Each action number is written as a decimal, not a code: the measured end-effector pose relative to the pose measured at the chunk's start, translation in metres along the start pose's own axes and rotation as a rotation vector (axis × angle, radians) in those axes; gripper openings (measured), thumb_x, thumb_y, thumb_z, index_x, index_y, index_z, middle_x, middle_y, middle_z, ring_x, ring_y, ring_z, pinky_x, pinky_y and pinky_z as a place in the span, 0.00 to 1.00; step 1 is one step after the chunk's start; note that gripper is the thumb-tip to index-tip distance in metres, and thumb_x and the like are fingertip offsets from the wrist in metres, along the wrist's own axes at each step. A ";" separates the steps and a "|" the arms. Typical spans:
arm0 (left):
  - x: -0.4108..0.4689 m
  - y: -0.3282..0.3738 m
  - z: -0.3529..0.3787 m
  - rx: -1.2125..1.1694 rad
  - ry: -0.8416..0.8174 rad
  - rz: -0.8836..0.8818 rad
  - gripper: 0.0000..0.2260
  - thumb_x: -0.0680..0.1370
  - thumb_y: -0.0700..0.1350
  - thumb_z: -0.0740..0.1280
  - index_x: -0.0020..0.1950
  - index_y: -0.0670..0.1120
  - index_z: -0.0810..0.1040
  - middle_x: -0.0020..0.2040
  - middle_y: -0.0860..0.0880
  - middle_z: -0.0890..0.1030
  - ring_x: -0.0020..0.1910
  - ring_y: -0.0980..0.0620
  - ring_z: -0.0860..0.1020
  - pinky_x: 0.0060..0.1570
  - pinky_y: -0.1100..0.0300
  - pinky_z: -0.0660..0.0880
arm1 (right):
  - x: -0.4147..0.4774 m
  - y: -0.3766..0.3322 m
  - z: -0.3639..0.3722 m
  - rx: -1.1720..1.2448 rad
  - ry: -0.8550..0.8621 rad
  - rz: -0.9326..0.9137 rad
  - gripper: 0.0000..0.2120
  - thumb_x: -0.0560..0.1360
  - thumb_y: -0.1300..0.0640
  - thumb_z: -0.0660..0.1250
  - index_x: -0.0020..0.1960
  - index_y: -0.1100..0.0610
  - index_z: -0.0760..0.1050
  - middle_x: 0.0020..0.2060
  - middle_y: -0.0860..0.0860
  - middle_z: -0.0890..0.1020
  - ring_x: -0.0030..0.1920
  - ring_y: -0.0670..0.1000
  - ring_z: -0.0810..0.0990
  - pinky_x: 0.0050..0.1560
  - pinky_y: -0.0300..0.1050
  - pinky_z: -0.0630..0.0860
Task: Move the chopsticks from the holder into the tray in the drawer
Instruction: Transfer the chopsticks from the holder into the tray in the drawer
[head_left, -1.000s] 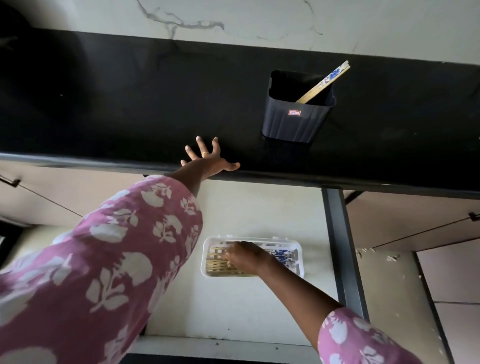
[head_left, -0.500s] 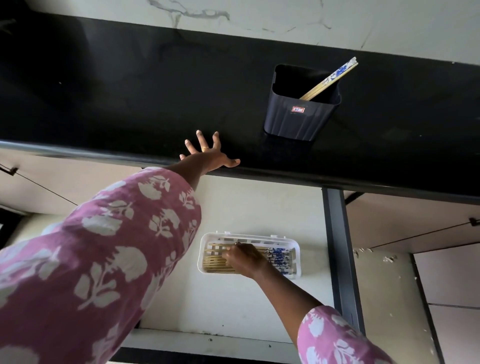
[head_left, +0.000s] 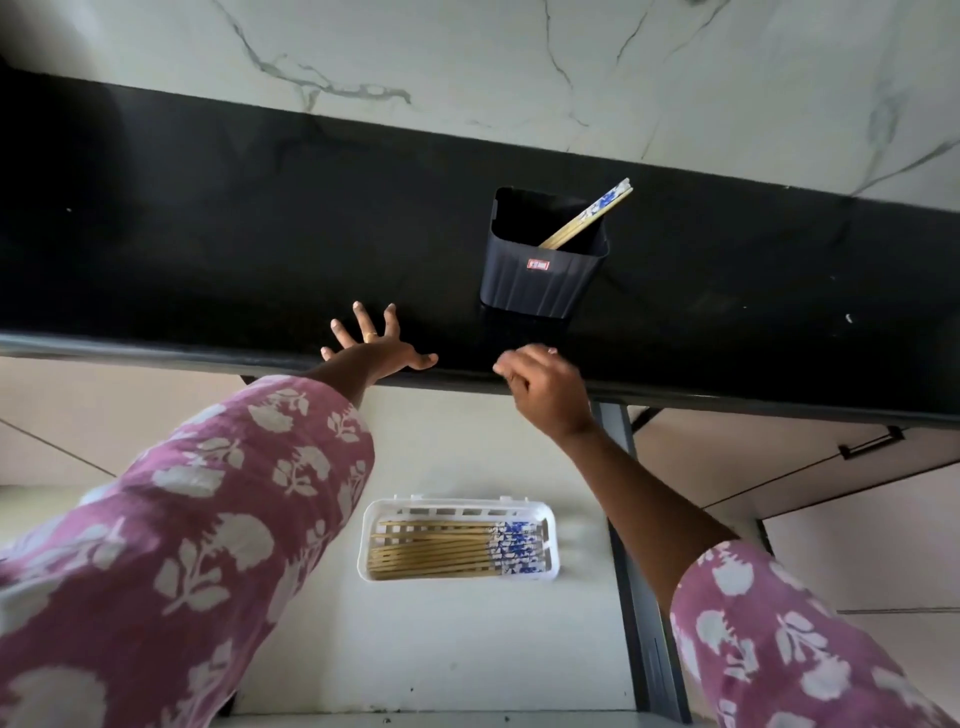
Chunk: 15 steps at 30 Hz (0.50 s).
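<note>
A dark ribbed holder (head_left: 540, 270) stands on the black counter (head_left: 208, 234) with a pair of wooden chopsticks (head_left: 589, 213), blue-patterned at the top, leaning to its right. Below, in the open drawer (head_left: 467, 649), a white slotted tray (head_left: 457, 506) holds several chopsticks (head_left: 441, 553) lying side by side. My left hand (head_left: 376, 345) rests flat on the counter's front edge, fingers spread. My right hand (head_left: 545, 389) hovers at the counter edge just below the holder, fingers loosely curled and holding nothing.
A marble-patterned wall (head_left: 519, 62) rises behind the counter. A dark vertical cabinet divider (head_left: 639, 571) runs right of the drawer. Closed cabinet fronts with a black handle (head_left: 872, 444) lie to the right.
My right hand has left the tray and risen to the counter edge below the holder. The chopsticks it was touching stay in the tray. The left hand has not moved.
</note>
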<state>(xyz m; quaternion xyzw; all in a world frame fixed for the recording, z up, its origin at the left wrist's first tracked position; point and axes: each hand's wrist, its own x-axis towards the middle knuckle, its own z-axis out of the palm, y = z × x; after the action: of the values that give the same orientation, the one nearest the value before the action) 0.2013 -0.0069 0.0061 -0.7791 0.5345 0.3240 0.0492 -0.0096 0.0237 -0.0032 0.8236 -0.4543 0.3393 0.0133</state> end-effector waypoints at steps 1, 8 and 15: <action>0.000 0.000 0.001 0.002 0.000 -0.004 0.43 0.73 0.69 0.61 0.77 0.57 0.38 0.77 0.47 0.34 0.75 0.35 0.36 0.71 0.35 0.43 | 0.012 0.005 -0.005 0.009 0.061 0.043 0.09 0.74 0.60 0.64 0.37 0.60 0.80 0.31 0.55 0.81 0.32 0.57 0.81 0.42 0.43 0.71; 0.002 -0.001 -0.001 0.000 -0.006 0.006 0.43 0.73 0.69 0.61 0.77 0.58 0.38 0.77 0.48 0.33 0.75 0.35 0.35 0.70 0.35 0.43 | 0.083 0.040 -0.043 0.007 0.273 0.336 0.05 0.72 0.63 0.67 0.42 0.63 0.82 0.37 0.59 0.84 0.38 0.60 0.82 0.41 0.48 0.76; 0.005 -0.002 -0.005 -0.022 -0.053 0.011 0.43 0.73 0.69 0.61 0.77 0.57 0.39 0.78 0.47 0.34 0.74 0.34 0.34 0.70 0.35 0.43 | 0.134 0.077 -0.055 0.146 0.349 0.927 0.11 0.75 0.58 0.66 0.51 0.64 0.81 0.49 0.61 0.84 0.51 0.58 0.81 0.50 0.41 0.71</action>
<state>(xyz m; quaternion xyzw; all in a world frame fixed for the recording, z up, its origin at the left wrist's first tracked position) 0.2065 -0.0121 0.0063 -0.7677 0.5338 0.3507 0.0530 -0.0505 -0.1021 0.0937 0.4649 -0.7385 0.4731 -0.1208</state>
